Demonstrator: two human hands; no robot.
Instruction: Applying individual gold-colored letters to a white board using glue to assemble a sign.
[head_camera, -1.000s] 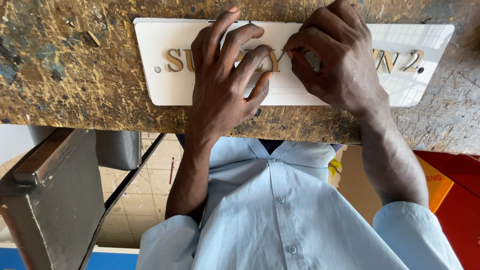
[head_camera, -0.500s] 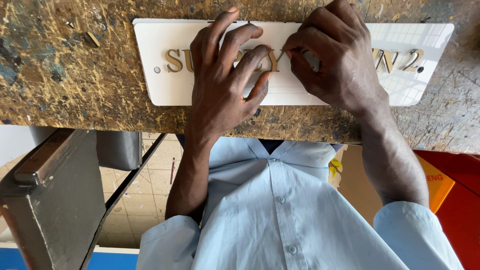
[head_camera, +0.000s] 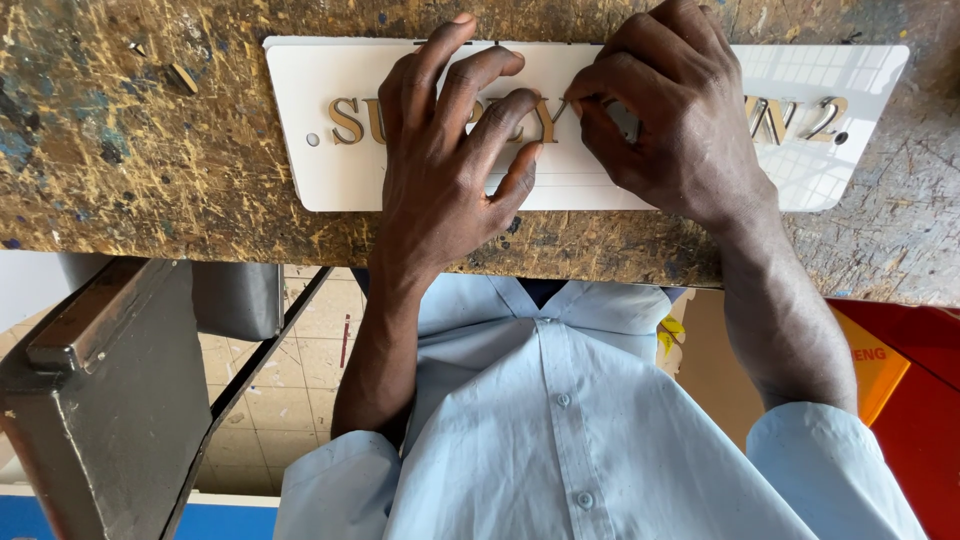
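Currently left hand (head_camera: 440, 190) spread flat on white sign plate (head_camera: 350, 175), fingers open, pressing, gripping nothing. Right hand (head_camera: 680, 120) curled, fingertips (head_camera: 585, 105) pinched at small gold letter (head_camera: 548, 120); whether letter is actually held, cannot tell. Plate lies under both hands, flat on scarred wooden bench (head_camera: 130, 150). Judged: plate rigid, glossy, likely slippery, so palm pressure suits; letters thin, light, fragile, best taken by edges. Below bench edge: tiled floor (head_camera: 290, 370), dark metal frame (head_camera: 110, 390), orange-red items (head_camera: 900, 380) beside right forearm.
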